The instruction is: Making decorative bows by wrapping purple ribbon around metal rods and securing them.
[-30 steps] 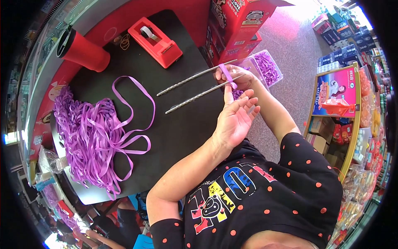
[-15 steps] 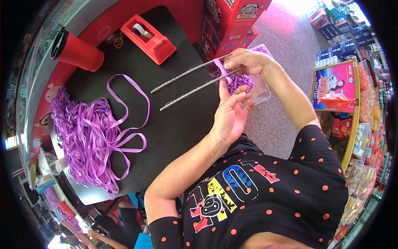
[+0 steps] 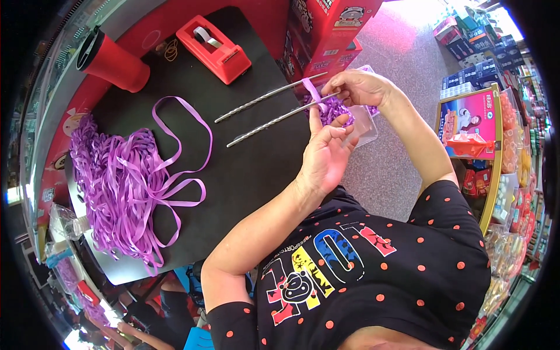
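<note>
Where fingers (image 3: 315,121) touch ribbon (image 3: 312,92), table edge (image 3: 262,48) (near)

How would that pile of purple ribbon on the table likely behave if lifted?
The purple ribbon would probably sag floppily, since its thin strips bend into loose loops. Strands may catch and drag others along, as they overlap in a heap.
</note>
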Demonstrator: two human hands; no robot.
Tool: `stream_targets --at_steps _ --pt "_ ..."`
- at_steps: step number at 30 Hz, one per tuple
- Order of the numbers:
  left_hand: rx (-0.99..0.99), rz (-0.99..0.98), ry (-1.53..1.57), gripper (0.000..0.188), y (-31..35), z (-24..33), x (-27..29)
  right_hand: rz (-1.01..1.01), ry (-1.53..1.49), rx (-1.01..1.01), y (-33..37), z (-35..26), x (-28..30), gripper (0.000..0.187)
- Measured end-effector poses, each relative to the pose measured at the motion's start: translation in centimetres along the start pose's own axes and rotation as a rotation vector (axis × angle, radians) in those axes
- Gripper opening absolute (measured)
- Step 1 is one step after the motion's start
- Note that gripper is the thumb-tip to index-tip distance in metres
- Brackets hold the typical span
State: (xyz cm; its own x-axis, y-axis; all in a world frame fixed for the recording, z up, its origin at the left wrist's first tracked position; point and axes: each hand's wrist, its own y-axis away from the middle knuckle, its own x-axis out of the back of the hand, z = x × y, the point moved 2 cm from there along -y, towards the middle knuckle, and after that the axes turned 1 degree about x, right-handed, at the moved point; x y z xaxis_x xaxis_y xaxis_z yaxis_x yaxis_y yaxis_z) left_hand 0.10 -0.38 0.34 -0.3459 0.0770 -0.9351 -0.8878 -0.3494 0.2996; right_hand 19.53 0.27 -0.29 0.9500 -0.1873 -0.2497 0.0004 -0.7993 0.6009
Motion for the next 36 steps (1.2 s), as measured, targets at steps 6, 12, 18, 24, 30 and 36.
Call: stream_targets --at_steps 6,12,18,24,30,36 --pt "-0.005 0.009 0.014 0.083 0.0 0.2 0.2 0.010 -0.004 0.065 -0.3 -0.1 -0.1 0.024" --pt "0.000 0.015 0.012 0.083 0.0 0.1 0.0 -0.012 -0.041 0.061 -2.3 1.0 0.6 0.021" --pt "0.019 -0.005 0.043 0.088 0.2 0.3 0.0 -0.174 -0.106 0.027 -5.0 2.4 -0.9 0.019" --pt "0.016 -0.006 0.067 0.088 0.1 0.3 0.2 -0.382 -0.225 0.091 -6.8 3.4 -1.3 0.027" --pt "0.020 0.010 0.094 0.086 0.0 0.3 0.1 -0.659 -0.105 0.217 -8.2 3.7 -1.8 0.031" --pt "0.026 0.042 0.086 0.085 0.0 0.4 0.1 0.012 0.717 0.293 -3.9 1.1 -0.9 0.035"
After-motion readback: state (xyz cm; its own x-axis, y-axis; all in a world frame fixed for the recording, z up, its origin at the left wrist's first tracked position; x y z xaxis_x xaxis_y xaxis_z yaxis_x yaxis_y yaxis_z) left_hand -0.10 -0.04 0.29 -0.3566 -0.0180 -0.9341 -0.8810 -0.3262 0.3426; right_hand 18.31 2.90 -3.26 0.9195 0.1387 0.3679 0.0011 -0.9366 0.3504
